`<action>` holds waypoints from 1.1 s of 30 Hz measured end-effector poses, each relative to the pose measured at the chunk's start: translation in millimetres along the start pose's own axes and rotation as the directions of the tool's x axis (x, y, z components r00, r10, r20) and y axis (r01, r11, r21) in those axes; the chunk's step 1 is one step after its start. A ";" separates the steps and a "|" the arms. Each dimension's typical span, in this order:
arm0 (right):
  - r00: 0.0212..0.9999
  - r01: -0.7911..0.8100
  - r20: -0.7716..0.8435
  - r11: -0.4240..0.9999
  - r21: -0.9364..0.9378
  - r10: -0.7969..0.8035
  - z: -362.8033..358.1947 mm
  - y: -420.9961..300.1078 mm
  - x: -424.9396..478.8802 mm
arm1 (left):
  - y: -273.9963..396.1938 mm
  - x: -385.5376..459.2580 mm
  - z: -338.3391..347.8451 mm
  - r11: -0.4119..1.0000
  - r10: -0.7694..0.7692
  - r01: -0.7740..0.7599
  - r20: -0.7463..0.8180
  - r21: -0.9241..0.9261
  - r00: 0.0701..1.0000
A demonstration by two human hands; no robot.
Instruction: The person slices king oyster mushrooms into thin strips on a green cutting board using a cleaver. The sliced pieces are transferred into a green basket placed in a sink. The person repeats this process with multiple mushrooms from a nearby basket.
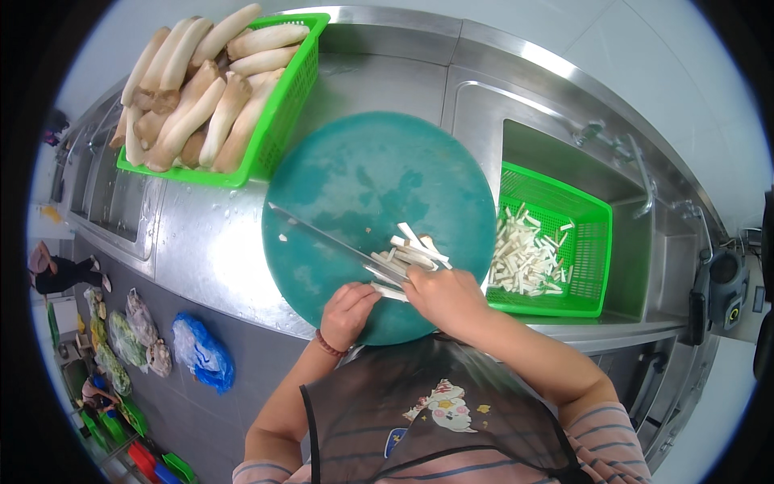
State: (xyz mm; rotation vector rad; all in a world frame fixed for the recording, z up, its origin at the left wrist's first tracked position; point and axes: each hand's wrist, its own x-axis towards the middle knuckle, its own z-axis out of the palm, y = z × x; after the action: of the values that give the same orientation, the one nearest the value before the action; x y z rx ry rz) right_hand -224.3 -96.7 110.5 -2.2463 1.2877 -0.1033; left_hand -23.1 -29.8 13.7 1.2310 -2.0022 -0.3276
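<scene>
A round green cutting board (387,157) lies in front of me on the steel counter. My right hand (444,300) grips a kitchen knife (329,235) near its handle, with the blade slanting across the board to the upper left. Under the curled fingertips of my left hand (349,313) is the end of a pale mushroom piece (390,293), close to the knife's near side. A small heap of cut king oyster mushroom strips (417,251) sits just beyond the blade. The knife handle is mostly hidden in my right hand.
A green plastic basket (287,103) piled with whole king oyster mushrooms (187,118) stands at the upper left. Inside the sink (629,254) on the right, another green basket (589,260) contains cut strips (526,257). Bagged produce (202,351) rests on the floor; people are farther left.
</scene>
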 end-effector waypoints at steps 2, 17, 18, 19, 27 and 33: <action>0.999 0.008 0.042 1.000 -0.023 -0.007 -14.5 0.1 -8.5 | 1.0 0.4 2.5 1.000 0.001 -0.001 -0.010 -0.006 1.000; 0.999 0.030 -0.041 0.999 -0.017 -0.031 21.0 2.3 -2.6 | -0.9 0.3 3.7 1.000 -0.017 0.016 -0.018 -0.022 1.000; 0.998 0.001 -0.063 1.000 0.026 0.001 16.6 1.7 -1.0 | -1.3 -1.2 4.1 0.999 -0.031 0.031 -0.006 -0.029 0.999; 0.996 -0.029 -0.084 0.997 0.070 0.035 13.9 2.1 -0.8 | -1.9 -1.7 4.0 0.998 -0.046 0.046 0.007 -0.036 0.999; 0.825 -0.225 -0.301 0.768 0.600 0.478 -26.0 57.7 -45.1 | -12.6 60.0 1.0 0.997 0.001 -0.024 0.326 0.067 0.945; 0.625 -0.189 -0.281 0.491 0.850 0.728 -58.3 78.9 -100.4 | -21.3 95.8 29.9 0.983 0.175 -0.179 0.513 -0.041 0.840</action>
State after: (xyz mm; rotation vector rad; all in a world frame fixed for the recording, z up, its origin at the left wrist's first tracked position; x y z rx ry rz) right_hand -358.7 -69.9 141.0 -1.0159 1.7398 -1.0578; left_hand -54.9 -126.6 25.6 1.0188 -2.5576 -0.6089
